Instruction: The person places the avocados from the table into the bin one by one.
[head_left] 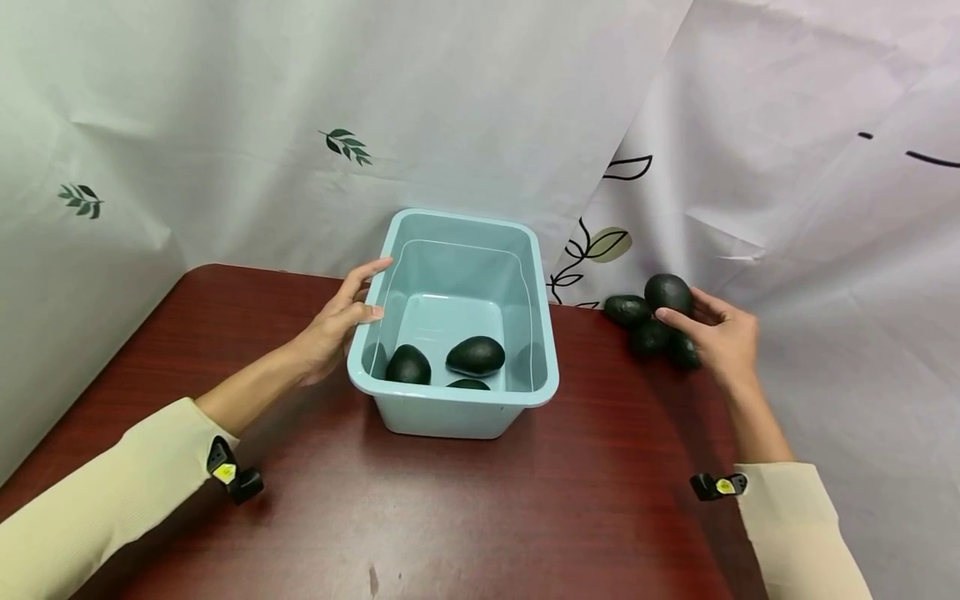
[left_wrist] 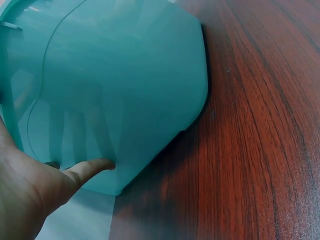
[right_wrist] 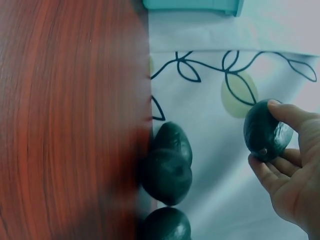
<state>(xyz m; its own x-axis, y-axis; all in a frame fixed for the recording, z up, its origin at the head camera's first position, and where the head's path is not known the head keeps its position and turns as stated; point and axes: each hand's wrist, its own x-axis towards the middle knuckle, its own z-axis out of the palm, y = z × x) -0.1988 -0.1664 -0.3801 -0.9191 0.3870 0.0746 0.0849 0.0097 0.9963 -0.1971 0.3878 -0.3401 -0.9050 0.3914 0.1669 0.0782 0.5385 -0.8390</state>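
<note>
Standing at the table, I note the right hand point(head_left: 723, 337) holding one dark avocado point(head_left: 668, 293) lifted clear of the surface, fingers and thumb curled round it in a firm pinch; the right wrist view confirms the fingertips wrapped on the fruit's far side. Three more avocados point(head_left: 648, 327) lie clustered at the back right edge of the wooden table point(head_left: 480, 508), against the leaf-printed backdrop sheet point(head_left: 787, 167). The left hand point(head_left: 337, 321) rests against the left wall of the pale blue plastic bin point(head_left: 543, 392), fingers fairly straight and pressed to the rim and side, not clasped round it. Three avocados in the bin point(head_left: 476, 355) sit near its front wall.

Risks observed: the held fruit is smooth and rounded, and a fingertip grip could let it slip and drop onto the table or roll off the edge. The remaining cluster sits right at the table's boundary, so a knock from the wrist could send pieces over. The bin is light and steadied from one side only; a hard drop inside could shift it or bruise the fruit already there.
</note>
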